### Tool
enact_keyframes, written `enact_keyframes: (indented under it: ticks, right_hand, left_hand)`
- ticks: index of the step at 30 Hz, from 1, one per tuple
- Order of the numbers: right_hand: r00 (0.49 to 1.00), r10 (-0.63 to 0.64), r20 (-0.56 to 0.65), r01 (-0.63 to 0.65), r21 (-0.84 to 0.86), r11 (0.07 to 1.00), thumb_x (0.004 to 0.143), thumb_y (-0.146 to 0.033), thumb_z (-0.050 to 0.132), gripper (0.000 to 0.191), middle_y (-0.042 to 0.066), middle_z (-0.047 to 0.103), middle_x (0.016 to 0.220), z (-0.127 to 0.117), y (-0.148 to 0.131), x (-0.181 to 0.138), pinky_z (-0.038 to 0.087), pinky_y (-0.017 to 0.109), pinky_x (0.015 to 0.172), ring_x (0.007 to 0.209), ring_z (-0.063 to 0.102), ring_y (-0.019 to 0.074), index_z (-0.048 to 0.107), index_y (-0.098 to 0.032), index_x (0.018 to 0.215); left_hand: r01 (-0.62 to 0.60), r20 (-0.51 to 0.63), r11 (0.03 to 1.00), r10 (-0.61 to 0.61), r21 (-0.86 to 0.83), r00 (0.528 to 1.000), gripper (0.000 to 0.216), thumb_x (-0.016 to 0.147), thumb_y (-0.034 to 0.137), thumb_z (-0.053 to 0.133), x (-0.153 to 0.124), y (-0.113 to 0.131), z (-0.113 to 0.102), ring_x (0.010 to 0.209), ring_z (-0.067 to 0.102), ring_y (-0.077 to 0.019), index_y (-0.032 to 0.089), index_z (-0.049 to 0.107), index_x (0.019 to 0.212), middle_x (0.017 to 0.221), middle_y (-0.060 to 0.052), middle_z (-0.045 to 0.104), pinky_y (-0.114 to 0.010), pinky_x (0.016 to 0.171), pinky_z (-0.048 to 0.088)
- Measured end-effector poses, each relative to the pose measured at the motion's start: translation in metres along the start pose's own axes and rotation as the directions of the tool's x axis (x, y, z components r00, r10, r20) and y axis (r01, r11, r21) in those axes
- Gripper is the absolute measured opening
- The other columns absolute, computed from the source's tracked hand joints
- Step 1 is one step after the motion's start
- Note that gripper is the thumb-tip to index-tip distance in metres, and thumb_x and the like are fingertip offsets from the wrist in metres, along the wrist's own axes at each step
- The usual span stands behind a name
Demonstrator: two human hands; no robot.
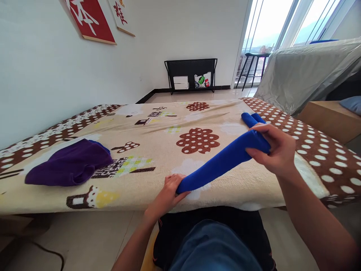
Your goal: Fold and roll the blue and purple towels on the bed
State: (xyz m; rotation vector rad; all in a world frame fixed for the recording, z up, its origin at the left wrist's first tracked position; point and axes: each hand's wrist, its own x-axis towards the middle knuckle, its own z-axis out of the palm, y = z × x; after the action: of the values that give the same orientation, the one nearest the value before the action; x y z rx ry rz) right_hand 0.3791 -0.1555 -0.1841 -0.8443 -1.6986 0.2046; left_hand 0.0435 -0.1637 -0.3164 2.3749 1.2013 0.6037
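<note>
- A long bright blue cloth roll [220, 163] is held over the near edge of a cream, fleecy, picture-printed blanket [158, 158]; clock directions run from the roll's middle, with 12 away from the person.
- The left hand [170, 188] grips the roll's lower end, at 8 o'clock, fingers on top and thumb along the near side; whether this end touches the blanket, I cannot tell.
- The right hand [273, 148] pinches the opposite end, at 2 o'clock, between thumb and fingers, so the roll slants upward that way.
- At 1 o'clock, just beyond the right hand and partly hidden by it, two rounded blue cloth ends [249, 119] lie on the blanket.
- At 9 o'clock, well apart from the roll, a folded dark purple cloth [69, 163] rests on the blanket, a strip of blue showing at its far edge.
- A brown border with white dots [318, 154] runs along the blanket's 3 o'clock side.
- Farther off at 11 o'clock, a black metal rack [190, 67] stands on the floor against the wall.
</note>
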Motion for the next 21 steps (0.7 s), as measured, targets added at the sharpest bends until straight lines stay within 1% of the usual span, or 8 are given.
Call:
enact_keyframes:
  ticks: [3,5,8,11,13,15,18,21]
  right_hand:
    - [0.99,-0.133,-0.034,0.13,-0.077,0.988,0.074,-0.039,0.076,0.023,-0.004,0.059,0.071,0.004,-0.037,0.034,0.043,0.024,0.052,0.059,0.05,0.0096,0.063,-0.024,0.085]
    - [0.982,-0.188,-0.018,0.185,-0.099,0.978,0.073,-0.037,0.076,0.021,-0.005,0.057,0.068,0.008,-0.058,0.047,0.041,0.024,0.05,0.055,0.048,0.0084,0.062,-0.023,0.081]
    - [0.98,-0.192,0.06,0.198,-0.133,0.971,0.072,-0.033,0.075,0.019,-0.006,0.057,0.068,0.012,-0.084,0.054,0.041,0.025,0.05,0.055,0.048,0.0085,0.06,-0.023,0.078]
    - [0.978,-0.186,0.097,0.202,-0.198,0.959,0.072,-0.034,0.076,0.02,-0.005,0.055,0.066,0.012,-0.1,0.056,0.041,0.027,0.05,0.055,0.047,0.0098,0.06,-0.024,0.078]
    - [0.975,-0.203,0.096,0.22,-0.24,0.946,0.074,-0.036,0.075,0.019,-0.005,0.054,0.065,0.011,-0.106,0.059,0.041,0.028,0.051,0.056,0.048,0.0112,0.06,-0.025,0.078]
    - [0.971,-0.223,0.09,0.24,-0.28,0.93,0.075,-0.039,0.074,0.02,-0.004,0.055,0.067,0.012,-0.109,0.065,0.041,0.029,0.054,0.06,0.049,0.0122,0.06,-0.025,0.078]
    - [0.965,-0.25,0.08,0.263,-0.329,0.907,0.076,-0.042,0.073,0.025,-0.003,0.054,0.069,0.02,-0.108,0.078,0.04,0.03,0.058,0.064,0.047,0.0129,0.057,-0.023,0.077]
    - [0.973,-0.187,0.136,0.225,-0.38,0.897,0.076,-0.044,0.069,0.027,-0.002,0.055,0.068,0.037,-0.094,0.086,0.037,0.03,0.059,0.062,0.046,0.0128,0.054,-0.022,0.076]
  left_hand:
    - [-0.036,0.015,0.993,0.038,-0.116,0.999,0.036,0.09,0.04,0.065,0.011,0.029,0.024,0.119,0.051,-0.0254,0.021,0.058,0.12,0.127,-0.009,0.06,-0.041,0.106,0.033]
    - [-0.054,0.043,0.978,0.064,-0.201,0.997,0.036,0.087,0.043,0.069,0.016,0.046,0.038,0.115,0.053,-0.025,0.021,0.062,0.114,0.122,-0.008,0.062,-0.039,0.104,0.034]
    - [-0.054,0.105,0.949,0.091,-0.309,0.99,0.035,0.081,0.047,0.074,0.017,0.066,0.051,0.108,0.056,-0.0245,0.02,0.066,0.103,0.111,-0.005,0.067,-0.039,0.102,0.036]
    - [-0.04,0.144,0.932,0.098,-0.359,0.985,0.034,0.078,0.047,0.077,0.018,0.076,0.052,0.106,0.058,-0.0246,0.021,0.069,0.097,0.106,-0.004,0.069,-0.038,0.099,0.038]
    - [-0.042,0.141,0.932,0.099,-0.361,0.985,0.034,0.077,0.046,0.079,0.023,0.076,0.045,0.108,0.057,-0.025,0.022,0.07,0.099,0.11,-0.004,0.069,-0.038,0.1,0.038]
    - [-0.038,0.108,0.944,0.078,-0.327,0.991,0.035,0.076,0.042,0.08,0.034,0.071,0.034,0.109,0.057,-0.0254,0.022,0.07,0.103,0.112,-0.005,0.068,-0.04,0.102,0.036]
    - [0.043,0.019,0.97,-0.04,-0.239,0.999,0.037,0.072,0.036,0.084,0.055,0.056,0.023,0.103,0.058,-0.026,0.02,0.069,0.102,0.106,-0.005,0.069,-0.042,0.1,0.037]
    - [0.16,-0.018,0.964,-0.167,-0.21,0.986,0.042,0.064,0.038,0.088,0.067,0.044,0.027,0.1,0.057,-0.0272,0.02,0.069,0.097,0.099,-0.004,0.068,-0.041,0.095,0.04]
